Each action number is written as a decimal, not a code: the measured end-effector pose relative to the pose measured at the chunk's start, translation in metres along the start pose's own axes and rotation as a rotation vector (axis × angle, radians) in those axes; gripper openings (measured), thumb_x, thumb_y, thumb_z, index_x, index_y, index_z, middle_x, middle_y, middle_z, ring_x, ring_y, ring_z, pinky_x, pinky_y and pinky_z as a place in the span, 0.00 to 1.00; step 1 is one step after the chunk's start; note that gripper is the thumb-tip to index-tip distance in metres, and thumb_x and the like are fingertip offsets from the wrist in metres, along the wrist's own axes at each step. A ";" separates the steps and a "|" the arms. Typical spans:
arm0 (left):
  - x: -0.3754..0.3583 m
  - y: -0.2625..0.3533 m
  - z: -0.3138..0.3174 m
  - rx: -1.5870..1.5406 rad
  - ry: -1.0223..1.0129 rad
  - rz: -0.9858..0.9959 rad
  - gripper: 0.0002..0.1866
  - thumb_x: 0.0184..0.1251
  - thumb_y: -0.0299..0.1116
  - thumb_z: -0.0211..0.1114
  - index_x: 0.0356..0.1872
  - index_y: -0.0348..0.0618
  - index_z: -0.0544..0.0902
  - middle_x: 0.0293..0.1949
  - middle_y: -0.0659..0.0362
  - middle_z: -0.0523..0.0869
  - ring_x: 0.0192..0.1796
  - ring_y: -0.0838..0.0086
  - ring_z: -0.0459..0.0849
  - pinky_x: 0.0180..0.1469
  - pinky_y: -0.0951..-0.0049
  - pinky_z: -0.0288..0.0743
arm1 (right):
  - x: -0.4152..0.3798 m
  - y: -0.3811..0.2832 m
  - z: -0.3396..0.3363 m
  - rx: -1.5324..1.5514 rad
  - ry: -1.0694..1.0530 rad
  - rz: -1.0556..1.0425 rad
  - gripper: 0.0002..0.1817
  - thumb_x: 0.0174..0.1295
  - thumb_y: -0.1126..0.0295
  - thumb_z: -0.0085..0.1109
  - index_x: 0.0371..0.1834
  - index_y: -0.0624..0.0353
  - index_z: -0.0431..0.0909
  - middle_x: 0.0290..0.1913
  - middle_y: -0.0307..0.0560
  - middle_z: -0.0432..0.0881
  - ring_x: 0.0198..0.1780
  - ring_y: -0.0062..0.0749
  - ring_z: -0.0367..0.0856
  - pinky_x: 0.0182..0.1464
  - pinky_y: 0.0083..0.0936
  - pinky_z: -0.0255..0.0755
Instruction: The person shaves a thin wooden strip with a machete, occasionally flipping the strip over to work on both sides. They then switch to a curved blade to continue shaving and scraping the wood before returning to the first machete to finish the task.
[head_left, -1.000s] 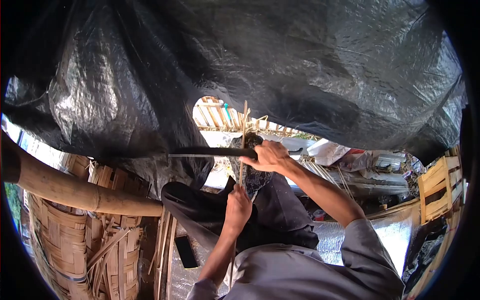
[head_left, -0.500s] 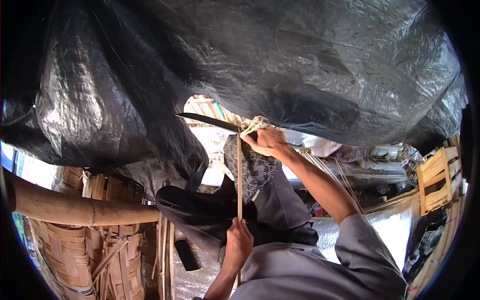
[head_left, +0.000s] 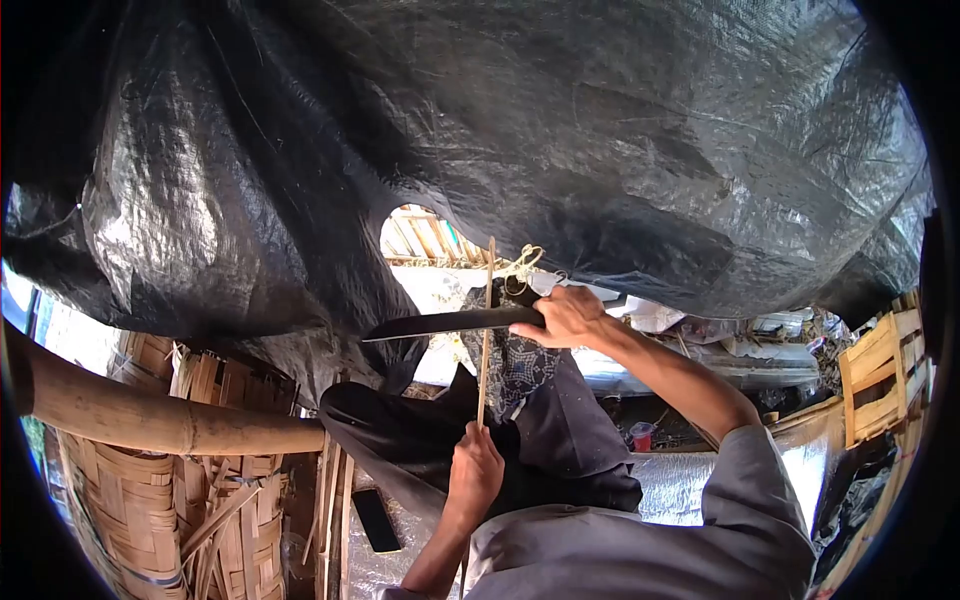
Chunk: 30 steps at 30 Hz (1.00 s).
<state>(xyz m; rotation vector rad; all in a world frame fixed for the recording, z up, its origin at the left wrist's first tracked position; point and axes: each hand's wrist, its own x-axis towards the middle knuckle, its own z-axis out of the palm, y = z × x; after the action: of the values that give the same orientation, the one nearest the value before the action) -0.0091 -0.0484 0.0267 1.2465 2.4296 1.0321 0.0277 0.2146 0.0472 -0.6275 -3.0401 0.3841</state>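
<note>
My left hand (head_left: 475,467) is closed around the lower part of a thin bamboo strip (head_left: 484,385), which stands out away from my lap. In my right hand (head_left: 567,317) is a long dark-bladed machete (head_left: 430,324), gripped at the handle. Its blade points left and crosses the strip between my left hand and the strip's far end. Pale curled shavings (head_left: 522,264) show just beyond my right hand. Under the blade lies a patterned cloth (head_left: 522,362) over my dark trousers (head_left: 575,420).
Dark plastic sheeting (head_left: 620,130) hangs across the front. A thick bamboo pole (head_left: 180,420) juts in from the left above woven bamboo baskets (head_left: 125,510). A phone (head_left: 375,520) lies left of my lap. A wooden crate (head_left: 880,375) and a red cup (head_left: 642,435) are to the right.
The machete has come down the strip toward me, and its blade now tilts the other way. More of the strip's far end shows. My left hand has shifted slightly upward in view.
</note>
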 end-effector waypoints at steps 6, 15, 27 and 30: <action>-0.027 0.010 -0.011 0.003 -0.051 0.063 0.05 0.65 0.28 0.50 0.32 0.37 0.66 0.22 0.41 0.77 0.24 0.44 0.77 0.23 0.52 0.71 | 0.040 0.059 0.000 0.114 -0.010 0.478 0.40 0.60 0.36 0.33 0.30 0.66 0.81 0.30 0.62 0.81 0.33 0.50 0.83 0.35 0.41 0.77; 0.012 0.007 0.000 -0.208 0.054 0.093 0.01 0.63 0.21 0.50 0.34 0.34 0.70 0.19 0.44 0.74 0.22 0.48 0.76 0.21 0.59 0.68 | -0.026 0.091 0.082 0.609 -0.287 0.866 0.46 0.55 0.27 0.29 0.12 0.65 0.71 0.11 0.48 0.70 0.13 0.31 0.70 0.20 0.31 0.67; 0.045 -0.029 0.008 -0.941 -0.248 -0.413 0.17 0.73 0.40 0.44 0.38 0.34 0.71 0.19 0.61 0.73 0.16 0.85 0.68 0.18 0.81 0.65 | -0.165 0.098 0.190 1.405 -0.519 1.173 0.41 0.52 0.25 0.32 0.16 0.57 0.70 0.11 0.39 0.66 0.08 0.27 0.65 0.11 0.25 0.61; 0.054 -0.022 0.004 -0.898 -0.216 -0.477 0.16 0.73 0.41 0.45 0.35 0.36 0.69 0.21 0.59 0.75 0.16 0.85 0.68 0.19 0.82 0.66 | -0.179 0.090 0.180 1.467 -0.403 1.132 0.40 0.55 0.27 0.32 0.14 0.57 0.70 0.12 0.40 0.68 0.10 0.28 0.68 0.13 0.26 0.61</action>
<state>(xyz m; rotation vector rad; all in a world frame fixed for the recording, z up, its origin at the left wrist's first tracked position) -0.0546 -0.0129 0.0152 0.4182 1.6176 1.4647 0.2160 0.1818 -0.1428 -1.8862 -1.3192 2.4155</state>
